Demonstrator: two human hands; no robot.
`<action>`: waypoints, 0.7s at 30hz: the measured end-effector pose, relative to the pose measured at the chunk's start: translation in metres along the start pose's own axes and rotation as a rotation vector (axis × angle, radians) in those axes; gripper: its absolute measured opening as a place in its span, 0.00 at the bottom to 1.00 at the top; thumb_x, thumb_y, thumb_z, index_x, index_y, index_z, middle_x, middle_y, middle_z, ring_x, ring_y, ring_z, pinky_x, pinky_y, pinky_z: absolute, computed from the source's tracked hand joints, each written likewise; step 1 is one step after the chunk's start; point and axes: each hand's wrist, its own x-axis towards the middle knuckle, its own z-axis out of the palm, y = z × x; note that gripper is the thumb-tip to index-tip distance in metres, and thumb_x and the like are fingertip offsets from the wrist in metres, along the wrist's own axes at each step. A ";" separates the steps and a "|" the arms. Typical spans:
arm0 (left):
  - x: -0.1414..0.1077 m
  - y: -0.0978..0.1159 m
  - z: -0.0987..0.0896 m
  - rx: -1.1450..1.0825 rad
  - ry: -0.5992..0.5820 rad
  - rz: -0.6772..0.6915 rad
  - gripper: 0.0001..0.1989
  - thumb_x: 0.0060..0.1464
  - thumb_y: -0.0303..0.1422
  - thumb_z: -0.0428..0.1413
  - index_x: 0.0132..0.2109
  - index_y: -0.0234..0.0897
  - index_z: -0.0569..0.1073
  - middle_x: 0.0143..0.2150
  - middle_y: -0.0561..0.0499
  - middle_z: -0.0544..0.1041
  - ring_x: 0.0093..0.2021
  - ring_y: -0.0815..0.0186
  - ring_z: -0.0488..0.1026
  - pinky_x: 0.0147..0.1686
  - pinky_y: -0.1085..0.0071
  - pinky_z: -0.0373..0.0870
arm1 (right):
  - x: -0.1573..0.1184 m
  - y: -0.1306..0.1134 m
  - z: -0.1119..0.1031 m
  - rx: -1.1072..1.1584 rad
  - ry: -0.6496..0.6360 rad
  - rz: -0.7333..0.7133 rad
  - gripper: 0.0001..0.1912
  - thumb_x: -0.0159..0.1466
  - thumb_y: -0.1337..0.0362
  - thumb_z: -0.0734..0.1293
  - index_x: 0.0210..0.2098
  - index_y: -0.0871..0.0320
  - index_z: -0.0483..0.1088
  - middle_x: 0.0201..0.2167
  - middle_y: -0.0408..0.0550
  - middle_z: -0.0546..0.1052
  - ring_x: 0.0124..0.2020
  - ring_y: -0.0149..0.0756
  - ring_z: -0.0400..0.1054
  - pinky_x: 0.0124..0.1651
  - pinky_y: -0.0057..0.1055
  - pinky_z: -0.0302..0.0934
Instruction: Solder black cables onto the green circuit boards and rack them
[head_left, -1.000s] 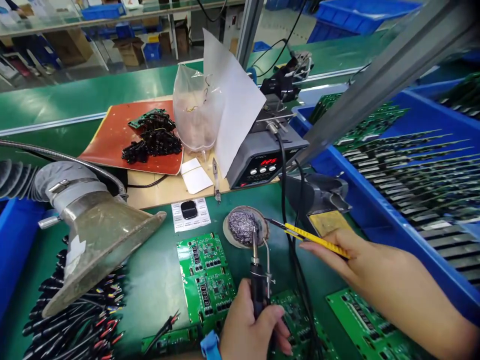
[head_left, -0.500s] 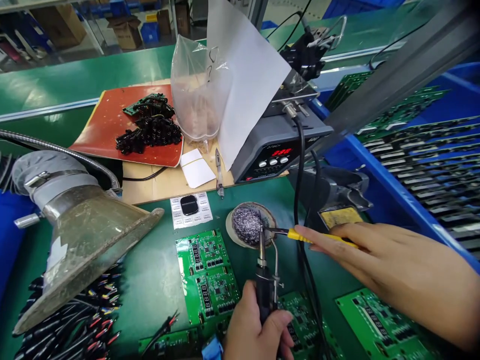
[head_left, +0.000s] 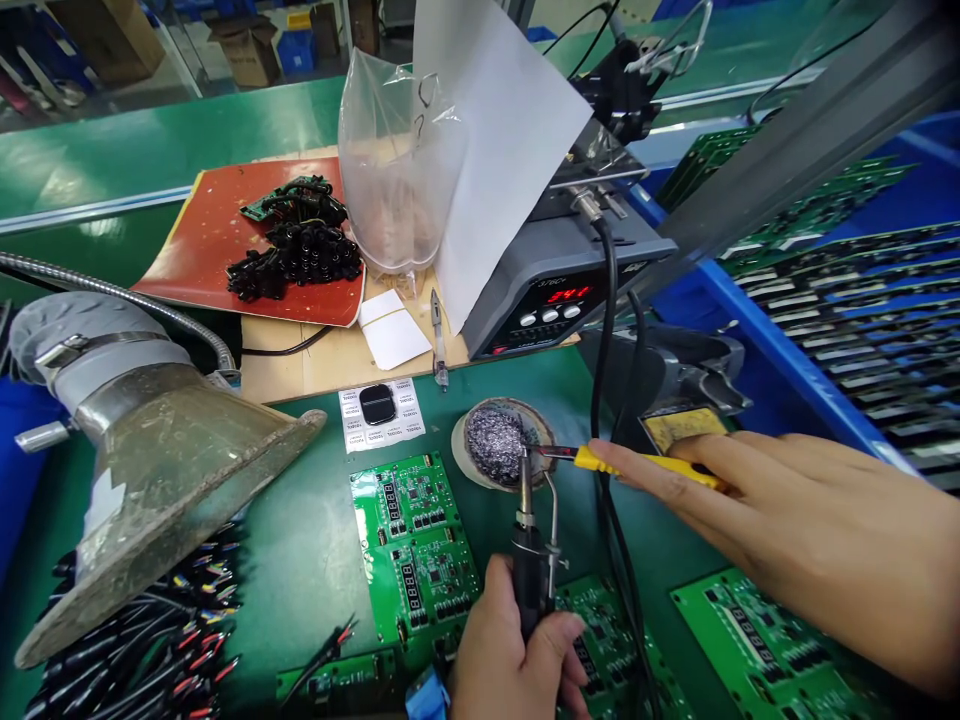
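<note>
My left hand (head_left: 517, 645), low in the centre, is wrapped round the black handle of a soldering iron (head_left: 529, 575). The iron's metal tip points up to the rim of a round dish (head_left: 469, 465) filled with dark, silvery solder bits (head_left: 495, 440). From the right, my right hand (head_left: 739, 500) grips a yellow-handled tool (head_left: 619, 464). The thin blade of that tool meets the iron's tip at the dish. Left of the iron lies a green circuit board panel (head_left: 412, 545) with digit displays.
A soldering station (head_left: 555, 290) with a red display stands behind the dish. At left are a fume hood (head_left: 165, 470) and bundled wires (head_left: 135, 640). A blue bin (head_left: 810, 370) of boards fills the right. More boards (head_left: 765, 640) lie at lower right.
The view has shifted slightly. Both hands keep their hold, and the yellow tool lies a little flatter against the iron's tip. The station's red reading has changed.
</note>
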 end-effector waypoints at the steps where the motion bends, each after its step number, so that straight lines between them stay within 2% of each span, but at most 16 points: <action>1: 0.001 -0.001 0.001 -0.006 0.003 0.008 0.14 0.52 0.39 0.53 0.41 0.37 0.60 0.19 0.60 0.64 0.13 0.74 0.60 0.13 0.81 0.61 | 0.001 0.001 0.000 0.005 0.004 -0.010 0.32 0.59 0.72 0.51 0.61 0.44 0.52 0.28 0.48 0.71 0.23 0.40 0.61 0.29 0.37 0.53; 6: 0.001 -0.003 0.001 -0.021 -0.003 0.022 0.14 0.51 0.40 0.53 0.40 0.37 0.60 0.19 0.60 0.64 0.13 0.74 0.61 0.12 0.80 0.62 | 0.007 0.005 -0.003 -0.032 0.042 -0.069 0.30 0.58 0.75 0.52 0.57 0.47 0.59 0.28 0.49 0.71 0.25 0.38 0.61 0.29 0.34 0.51; 14: -0.003 0.002 0.000 -0.015 -0.018 0.033 0.12 0.53 0.38 0.51 0.42 0.37 0.59 0.20 0.60 0.64 0.14 0.74 0.62 0.14 0.80 0.64 | 0.014 0.006 -0.005 -0.067 0.040 -0.073 0.26 0.60 0.75 0.55 0.54 0.48 0.63 0.28 0.46 0.69 0.24 0.36 0.57 0.29 0.32 0.48; 19: -0.004 -0.001 0.001 -0.003 -0.024 0.005 0.11 0.54 0.35 0.50 0.43 0.36 0.59 0.20 0.60 0.64 0.15 0.74 0.61 0.14 0.80 0.64 | 0.011 0.015 -0.006 -0.160 0.105 0.039 0.25 0.63 0.67 0.58 0.58 0.44 0.57 0.24 0.46 0.65 0.24 0.37 0.53 0.28 0.32 0.41; 21: -0.004 -0.003 0.001 -0.002 -0.030 -0.005 0.11 0.54 0.35 0.50 0.43 0.36 0.59 0.20 0.59 0.64 0.15 0.74 0.62 0.14 0.80 0.64 | 0.007 0.019 -0.006 -0.121 0.120 0.067 0.26 0.63 0.63 0.59 0.59 0.42 0.54 0.26 0.45 0.66 0.24 0.36 0.53 0.27 0.32 0.41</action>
